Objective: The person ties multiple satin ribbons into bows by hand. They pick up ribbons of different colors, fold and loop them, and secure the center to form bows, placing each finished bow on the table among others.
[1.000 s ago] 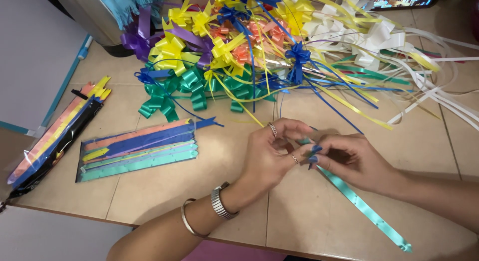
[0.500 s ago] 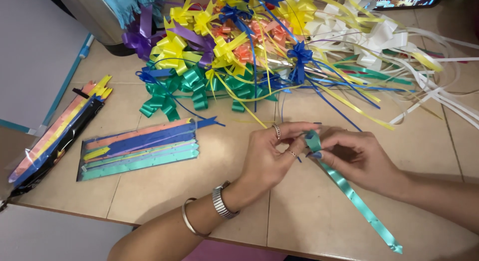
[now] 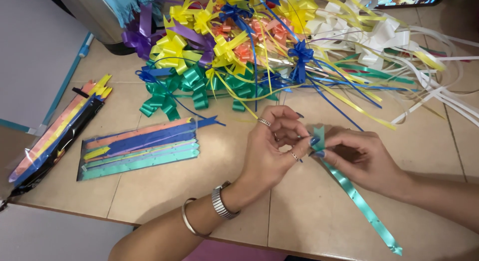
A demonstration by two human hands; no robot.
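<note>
Teal ribbon (image 3: 355, 196) between both hands

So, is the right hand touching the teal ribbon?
Touching. The head view shows the right hand pinching the upper end of the teal ribbon between its fingertips, with no gap visible.

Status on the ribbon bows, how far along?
Done: a big pile of finished yellow, green, blue and white ribbon bows at the back of the table. In hand: left hand and right hand pinch one flat teal ribbon strip. Left: flat ribbon strips in two clear packets.
</note>
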